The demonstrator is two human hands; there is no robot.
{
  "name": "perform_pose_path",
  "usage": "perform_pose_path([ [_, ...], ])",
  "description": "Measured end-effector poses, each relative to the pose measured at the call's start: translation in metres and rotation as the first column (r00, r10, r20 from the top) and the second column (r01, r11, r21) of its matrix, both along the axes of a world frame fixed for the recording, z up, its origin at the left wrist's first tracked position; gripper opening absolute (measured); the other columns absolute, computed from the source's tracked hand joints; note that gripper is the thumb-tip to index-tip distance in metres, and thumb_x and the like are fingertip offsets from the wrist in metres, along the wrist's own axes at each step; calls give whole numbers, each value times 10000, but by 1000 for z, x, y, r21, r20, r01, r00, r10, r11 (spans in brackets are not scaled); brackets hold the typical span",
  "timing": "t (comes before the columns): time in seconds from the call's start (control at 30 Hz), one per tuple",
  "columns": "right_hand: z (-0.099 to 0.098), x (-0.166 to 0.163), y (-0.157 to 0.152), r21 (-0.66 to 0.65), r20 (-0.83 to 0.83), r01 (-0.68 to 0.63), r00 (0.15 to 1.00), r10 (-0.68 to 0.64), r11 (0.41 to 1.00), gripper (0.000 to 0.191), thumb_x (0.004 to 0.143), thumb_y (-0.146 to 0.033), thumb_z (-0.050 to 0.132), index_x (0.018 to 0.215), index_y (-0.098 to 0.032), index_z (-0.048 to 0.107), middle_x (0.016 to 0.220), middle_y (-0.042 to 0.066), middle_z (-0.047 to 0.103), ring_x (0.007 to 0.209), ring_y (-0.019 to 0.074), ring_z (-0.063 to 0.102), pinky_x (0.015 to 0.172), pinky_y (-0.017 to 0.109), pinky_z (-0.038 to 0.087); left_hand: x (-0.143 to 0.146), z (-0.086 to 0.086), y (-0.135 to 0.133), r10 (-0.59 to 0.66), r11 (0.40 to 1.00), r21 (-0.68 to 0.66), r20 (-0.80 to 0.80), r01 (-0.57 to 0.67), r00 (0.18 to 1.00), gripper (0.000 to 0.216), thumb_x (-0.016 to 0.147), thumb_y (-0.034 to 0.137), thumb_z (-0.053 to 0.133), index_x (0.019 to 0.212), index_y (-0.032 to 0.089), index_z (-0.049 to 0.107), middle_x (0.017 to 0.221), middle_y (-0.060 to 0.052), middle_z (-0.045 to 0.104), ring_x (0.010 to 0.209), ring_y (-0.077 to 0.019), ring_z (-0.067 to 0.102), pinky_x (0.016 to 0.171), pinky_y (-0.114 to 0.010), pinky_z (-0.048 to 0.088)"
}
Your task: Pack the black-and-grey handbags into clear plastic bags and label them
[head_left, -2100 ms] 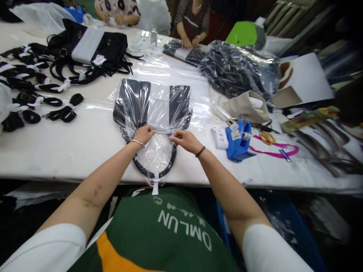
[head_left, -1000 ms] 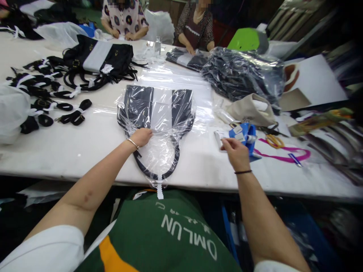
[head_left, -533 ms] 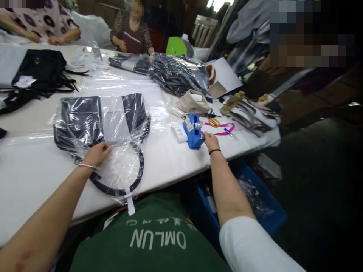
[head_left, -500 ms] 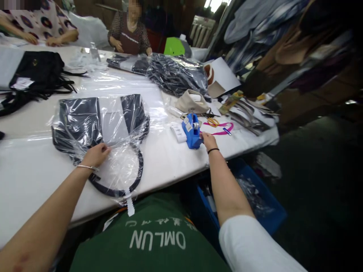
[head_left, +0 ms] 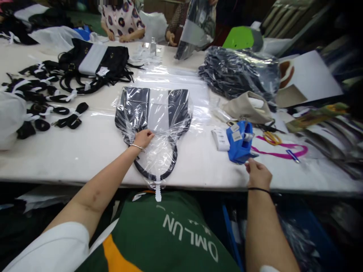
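A black handbag (head_left: 133,105) with a pale wrap round its middle lies on the table inside a clear plastic bag (head_left: 159,151). Its looped handle points towards me, and a white toothed strip (head_left: 158,190) hangs over the table edge. My left hand (head_left: 144,138) is closed, pinching the plastic bag at the lower edge of the handbag. To the right stands a blue tape dispenser (head_left: 236,145). My right hand (head_left: 258,173) is just in front of its cutter end, thumb and fingers pinched together; anything between them is too small to make out.
A white label roll (head_left: 220,139), yellow-handled scissors (head_left: 271,138), a pink ribbon (head_left: 297,153) and a beige pouch (head_left: 248,107) lie around the dispenser. Wrapped bags (head_left: 238,71) are piled behind. Black straps (head_left: 70,117) lie left. Two people are across the table.
My view has swung left. My right hand has come away from the dispenser's end towards me, while my left stays on the plastic. Across the table, a wrapped bag is now held up.
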State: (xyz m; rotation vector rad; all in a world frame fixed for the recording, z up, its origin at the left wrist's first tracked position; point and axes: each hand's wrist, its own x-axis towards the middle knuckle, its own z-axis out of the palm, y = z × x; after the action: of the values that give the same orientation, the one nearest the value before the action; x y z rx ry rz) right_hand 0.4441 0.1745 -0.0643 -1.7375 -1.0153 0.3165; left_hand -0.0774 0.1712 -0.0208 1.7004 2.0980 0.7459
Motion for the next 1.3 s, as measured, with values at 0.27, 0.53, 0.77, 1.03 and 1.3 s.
perform_pose_path([
  [0.27,42,-58,-24,-126,121,-208,967,224,970,228,742,-509,653,718,-284,630,720,72,701,791,311,698,805,450,539,11,-11,-9,35,993,114,-24,-32,999,167,932,308,617,897,170,703,1002,-95,739,1008,-255,656,968,-397,402],
  [0.53,102,-312,53,-568,304,-798,23,952,201,323,852,-511,688,771,-198,691,720,23,694,682,162,624,666,256,460,10,-24,-11,27,982,191,-92,-9,995,185,961,328,585,916,172,674,993,-88,729,1008,-251,644,949,-394,375],
  [0.77,99,-395,84,-817,507,-426,-204,838,390,287,750,-425,843,878,-175,782,993,157,753,977,306,705,819,343,533,10,-36,-12,6,979,201,-179,31,984,191,973,345,568,953,179,662,1022,-114,715,1039,-266,630,955,-413,353],
  [1.03,88,-382,91,-783,566,-385,-114,816,489,559,776,-594,778,1089,-131,760,1070,194,743,1048,312,703,863,331,545,14,-38,-14,22,973,228,-248,36,969,175,974,323,585,928,164,641,972,-78,703,1001,-249,620,931,-396,342],
  [1.3,104,-356,95,-694,635,-388,66,770,606,401,884,-429,715,1100,-93,740,1104,217,727,1076,329,678,893,383,522,15,-36,-15,32,970,241,-260,33,965,137,967,286,600,934,159,639,978,-70,702,987,-235,616,925,-384,335],
])
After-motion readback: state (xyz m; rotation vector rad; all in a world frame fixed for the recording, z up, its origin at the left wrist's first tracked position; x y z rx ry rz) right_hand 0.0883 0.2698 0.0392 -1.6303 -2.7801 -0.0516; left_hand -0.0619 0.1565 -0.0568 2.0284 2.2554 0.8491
